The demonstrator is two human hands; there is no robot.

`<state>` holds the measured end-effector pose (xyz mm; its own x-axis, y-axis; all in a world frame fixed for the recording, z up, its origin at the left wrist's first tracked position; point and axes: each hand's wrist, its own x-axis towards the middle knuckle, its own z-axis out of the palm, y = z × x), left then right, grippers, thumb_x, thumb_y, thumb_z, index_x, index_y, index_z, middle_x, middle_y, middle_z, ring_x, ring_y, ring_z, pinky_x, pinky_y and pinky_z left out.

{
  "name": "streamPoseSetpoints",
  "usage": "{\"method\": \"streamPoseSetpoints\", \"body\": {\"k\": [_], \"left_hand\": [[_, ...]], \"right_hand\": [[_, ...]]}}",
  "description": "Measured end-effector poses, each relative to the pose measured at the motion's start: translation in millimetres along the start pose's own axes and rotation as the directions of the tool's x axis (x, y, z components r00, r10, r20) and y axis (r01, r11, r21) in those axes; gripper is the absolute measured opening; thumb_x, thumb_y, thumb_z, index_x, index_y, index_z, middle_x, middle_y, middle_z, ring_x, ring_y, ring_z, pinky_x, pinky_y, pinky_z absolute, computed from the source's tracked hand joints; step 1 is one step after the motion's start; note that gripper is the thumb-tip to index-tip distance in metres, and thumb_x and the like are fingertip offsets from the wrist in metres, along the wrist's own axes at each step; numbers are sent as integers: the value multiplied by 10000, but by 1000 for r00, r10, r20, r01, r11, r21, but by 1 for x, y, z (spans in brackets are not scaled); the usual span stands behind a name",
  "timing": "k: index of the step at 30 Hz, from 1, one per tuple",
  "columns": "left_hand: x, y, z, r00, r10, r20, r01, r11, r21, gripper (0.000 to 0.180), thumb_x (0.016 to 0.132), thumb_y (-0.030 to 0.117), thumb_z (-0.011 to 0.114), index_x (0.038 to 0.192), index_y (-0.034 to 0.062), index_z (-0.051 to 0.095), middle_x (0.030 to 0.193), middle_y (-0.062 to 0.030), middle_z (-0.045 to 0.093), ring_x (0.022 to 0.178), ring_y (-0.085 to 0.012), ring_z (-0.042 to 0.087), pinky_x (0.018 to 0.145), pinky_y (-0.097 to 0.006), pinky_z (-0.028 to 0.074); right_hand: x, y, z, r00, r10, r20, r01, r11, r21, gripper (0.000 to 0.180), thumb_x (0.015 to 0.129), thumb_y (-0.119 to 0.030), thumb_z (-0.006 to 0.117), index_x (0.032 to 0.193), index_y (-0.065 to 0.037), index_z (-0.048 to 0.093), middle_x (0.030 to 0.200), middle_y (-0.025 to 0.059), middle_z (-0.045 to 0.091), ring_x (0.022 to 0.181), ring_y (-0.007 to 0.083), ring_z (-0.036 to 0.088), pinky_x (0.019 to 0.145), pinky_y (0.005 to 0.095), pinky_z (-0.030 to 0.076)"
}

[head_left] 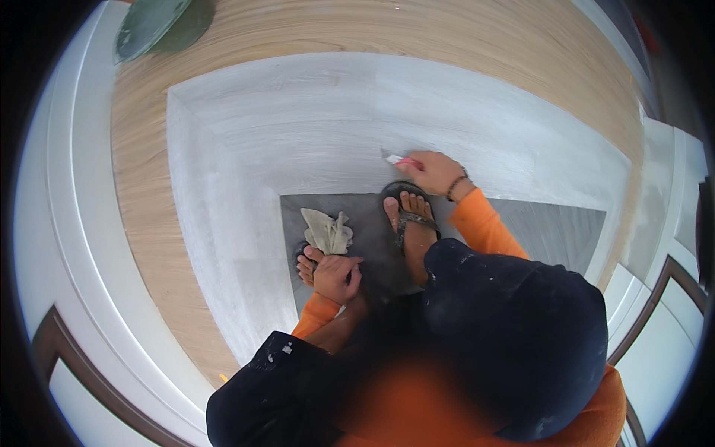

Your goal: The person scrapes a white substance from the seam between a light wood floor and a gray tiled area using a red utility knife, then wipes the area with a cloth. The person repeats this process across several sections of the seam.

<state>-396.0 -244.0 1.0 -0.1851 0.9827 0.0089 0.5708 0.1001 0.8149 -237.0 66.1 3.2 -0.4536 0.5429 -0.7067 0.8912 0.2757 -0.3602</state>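
Note:
My right hand [434,173] is closed round the pinkish-red handle of a small scraper-like blade tool [395,159]. Its pale blade points left, low over the whitened floor planks [290,134]; whether it touches them is hard to tell. A crumpled off-white cloth [326,231] rises from the far edge of my left hand [337,277]. That hand is curled near my left foot [306,262] and appears to grip the cloth's lower end, though the grip itself is partly hidden. My right foot [414,223], in a dark sandal, stands just short of the tool.
Beneath my feet lies a dark grey floor patch [551,223]. Wood-toned planks [149,216] border the whitened area. A green basin [167,26] is at the far left. White panelled walls or doors [67,223] with brown trim flank both sides.

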Motion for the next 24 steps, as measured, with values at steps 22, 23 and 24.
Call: {"method": "streamPoseSetpoints", "body": {"k": [22, 23, 24], "left_hand": [[-40, -14, 24, 979, -26, -204, 44, 995, 85, 190, 795, 188, 715, 973, 124, 700, 855, -73, 677, 840, -313, 657, 796, -465, 508], [-39, -13, 24, 976, -28, -214, 46, 996, 80, 188, 799, 188, 716, 975, 123, 698, 857, -72, 678, 839, -312, 658, 794, -464, 507], [-39, -12, 24, 976, -26, -218, 44, 996, 80, 186, 804, 188, 717, 976, 122, 696, 860, -72, 679, 838, -310, 658, 792, -462, 507]], "right_hand": [[48, 54, 9, 974, -219, 60, 214, 973, 81, 605, 1084, -497, 482, 1372, 19, 613, 1076, 156, 717, 680, 177, 563, 582, 296, 454], [49, 57, 8, 971, -228, 75, 221, 971, 88, 606, 1082, -500, 487, 1383, 12, 605, 1066, 141, 713, 646, 153, 524, 544, 281, 418], [47, 62, 10, 970, -236, 64, 227, 965, 128, 607, 1079, -503, 493, 1395, 5, 597, 1056, 126, 708, 613, 130, 485, 505, 265, 383]]}}
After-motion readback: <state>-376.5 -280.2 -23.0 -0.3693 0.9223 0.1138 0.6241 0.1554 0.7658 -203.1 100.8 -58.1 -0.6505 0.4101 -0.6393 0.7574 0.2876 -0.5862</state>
